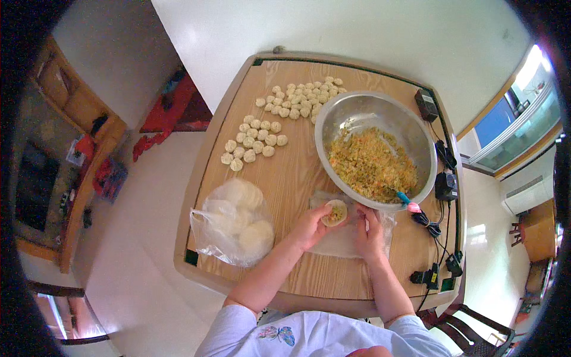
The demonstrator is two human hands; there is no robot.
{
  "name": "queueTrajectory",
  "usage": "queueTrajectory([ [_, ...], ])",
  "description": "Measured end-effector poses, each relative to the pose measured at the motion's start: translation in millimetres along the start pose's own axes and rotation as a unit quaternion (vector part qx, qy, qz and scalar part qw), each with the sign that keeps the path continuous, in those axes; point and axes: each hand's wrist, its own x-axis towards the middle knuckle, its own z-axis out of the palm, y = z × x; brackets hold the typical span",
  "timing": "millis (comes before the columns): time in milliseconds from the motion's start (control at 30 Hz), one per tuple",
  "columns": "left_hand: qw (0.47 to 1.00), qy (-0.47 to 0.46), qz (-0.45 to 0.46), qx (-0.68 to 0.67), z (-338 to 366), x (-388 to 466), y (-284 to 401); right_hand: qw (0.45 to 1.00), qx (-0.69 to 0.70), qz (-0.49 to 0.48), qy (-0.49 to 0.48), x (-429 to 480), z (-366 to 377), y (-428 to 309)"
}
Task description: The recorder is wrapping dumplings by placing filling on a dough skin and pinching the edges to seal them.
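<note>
My left hand [313,226] holds a round dough wrapper [330,220] with a small heap of chopped filling [336,213] on it. To its right, my right hand [370,230] is just below the rim of a large steel bowl [319,134], its fingers bent; whether they pinch anything is hidden. A thin clear plastic sheet [332,246] lies on the table under both hands. Chopped yellow-orange filling [372,165] fills the lower part of the bowl, and a utensil with a blue and pink handle [408,203] leans on its near rim.
A clear plastic bag of round wrappers [236,218] rests at the left of the wooden table [299,160]. Behind it sit many pleated dumplings [252,142], with another group [303,98] beside the bowl. Power adapters [446,186] and black cables [426,224] line the right edge.
</note>
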Motion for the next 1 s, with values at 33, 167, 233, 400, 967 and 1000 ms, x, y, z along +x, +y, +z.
queueTrajectory([
  [33, 1.0, -0.015, 0.006, 0.011, -1, 1, 0, 1.0, -0.014, -0.001, -0.002, 1, -1, -4],
  [167, 0.999, -0.035, 0.002, 0.004, -1, 2, 2, 0.999, -0.038, -0.011, -0.007, 0, -2, 1],
  [233, 0.999, -0.03, -0.01, -0.007, -4, 2, 0, 0.999, -0.036, -0.026, -0.011, 2, 0, -4],
  [400, 1.0, -0.005, -0.002, -0.011, 2, -1, -1, 0.998, -0.006, -0.037, -0.047, 0, 1, -11],
  [967, 0.999, -0.017, -0.023, -0.032, 5, -3, 0, 0.997, 0.008, -0.073, -0.03, 1, 5, -4],
  [1000, 0.999, -0.009, -0.026, -0.022, 7, -3, 1, 0.997, 0.008, -0.073, -0.03, 2, 5, -3],
])
